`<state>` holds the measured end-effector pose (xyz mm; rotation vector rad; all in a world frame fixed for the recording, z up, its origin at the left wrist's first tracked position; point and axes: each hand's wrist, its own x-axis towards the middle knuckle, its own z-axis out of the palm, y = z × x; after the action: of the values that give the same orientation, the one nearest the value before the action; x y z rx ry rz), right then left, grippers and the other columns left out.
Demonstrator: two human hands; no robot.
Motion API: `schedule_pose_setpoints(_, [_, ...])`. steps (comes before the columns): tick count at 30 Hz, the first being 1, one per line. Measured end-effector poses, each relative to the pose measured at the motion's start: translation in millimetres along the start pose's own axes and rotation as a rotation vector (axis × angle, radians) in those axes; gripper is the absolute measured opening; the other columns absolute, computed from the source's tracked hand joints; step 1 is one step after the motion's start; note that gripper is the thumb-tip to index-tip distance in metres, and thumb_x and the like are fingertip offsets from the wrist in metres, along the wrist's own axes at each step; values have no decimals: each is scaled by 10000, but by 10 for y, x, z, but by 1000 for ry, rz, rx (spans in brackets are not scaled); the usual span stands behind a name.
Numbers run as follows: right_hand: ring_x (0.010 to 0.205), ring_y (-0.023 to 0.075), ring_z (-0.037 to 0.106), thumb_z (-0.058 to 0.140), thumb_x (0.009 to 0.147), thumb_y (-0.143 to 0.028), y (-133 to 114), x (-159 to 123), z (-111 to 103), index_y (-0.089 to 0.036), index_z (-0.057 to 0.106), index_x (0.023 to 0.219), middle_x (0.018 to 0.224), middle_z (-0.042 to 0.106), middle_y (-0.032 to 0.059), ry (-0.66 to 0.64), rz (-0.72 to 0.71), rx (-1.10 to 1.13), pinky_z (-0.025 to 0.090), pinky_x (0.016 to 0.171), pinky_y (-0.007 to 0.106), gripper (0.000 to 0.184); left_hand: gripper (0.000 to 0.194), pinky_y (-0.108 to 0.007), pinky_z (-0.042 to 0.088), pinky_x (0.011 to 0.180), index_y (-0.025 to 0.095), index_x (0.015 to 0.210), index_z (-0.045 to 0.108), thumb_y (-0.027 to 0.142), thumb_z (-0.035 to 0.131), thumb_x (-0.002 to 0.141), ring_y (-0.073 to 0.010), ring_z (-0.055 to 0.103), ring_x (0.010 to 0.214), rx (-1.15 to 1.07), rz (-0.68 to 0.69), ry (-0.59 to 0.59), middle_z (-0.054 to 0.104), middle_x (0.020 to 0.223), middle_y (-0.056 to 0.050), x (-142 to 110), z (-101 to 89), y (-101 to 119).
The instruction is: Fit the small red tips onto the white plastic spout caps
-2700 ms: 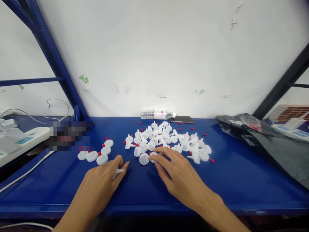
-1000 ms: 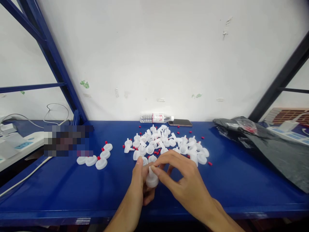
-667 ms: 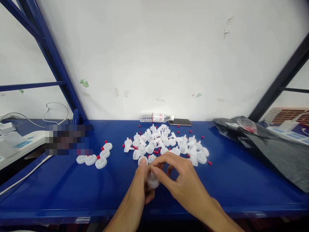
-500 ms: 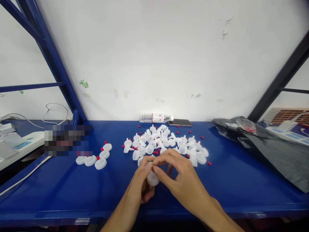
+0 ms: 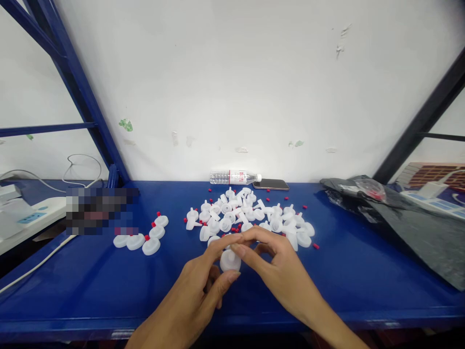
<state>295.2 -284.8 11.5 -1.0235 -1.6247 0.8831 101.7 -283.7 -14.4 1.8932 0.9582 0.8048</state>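
Observation:
My left hand holds a round white plastic cap between thumb and fingers, just above the blue bench. My right hand meets it from the right, thumb and forefinger pinched at the cap's top; whatever small piece they hold is hidden. Right behind both hands lies a loose pile of white caps with small red plugs scattered among them. A short row of caps with red plugs fitted sits to the left.
A water bottle lies against the wall beside a phone. A black plastic bag covers the right side. At left are a white power strip, cables and a blurred patch. Blue rack struts rise at both sides.
Both hands left the bench, came together over a white cap and lifted it. In the last half second my left hand turned, so the cap sits higher and its round face shows.

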Motion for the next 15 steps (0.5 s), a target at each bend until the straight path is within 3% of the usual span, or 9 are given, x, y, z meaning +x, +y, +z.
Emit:
schedule_pose_setpoints(4, [796,117,643,697,953,-335,-5,-8,3,-266,782,914,864,740,-41,-5,27,3,469,695,214,116,461,-177,436,520,412,1477,448,471,556,1033,-96,555,529,201,160,97,605,698,99,5,-8,-53])
schedule_pose_setpoints(9, [842,142,681,643,984,-409,-17,7,-78,-253,766,956,939,761,-17,15,21,-50,496,728,238,201,454,-179,389,480,325,1409,493,574,500,1029,-83,535,424,657,309,395,584,602,135,3,-207,-71])
schedule_pose_setpoints(12, [822,149,687,563,1021,-462,-23,22,-158,-242,745,974,930,756,1,77,20,-103,501,666,241,289,519,-223,402,494,246,1338,588,628,409,1036,-126,601,472,903,226,515,603,622,90,-21,-368,-151])
schedule_pose_setpoints(15, [833,156,692,526,1044,-426,-9,34,-206,-246,743,993,965,760,9,112,-13,-199,521,663,246,287,461,-250,431,538,266,1403,574,534,446,1050,-190,716,662,994,3,492,695,774,37,-54,-467,-243])
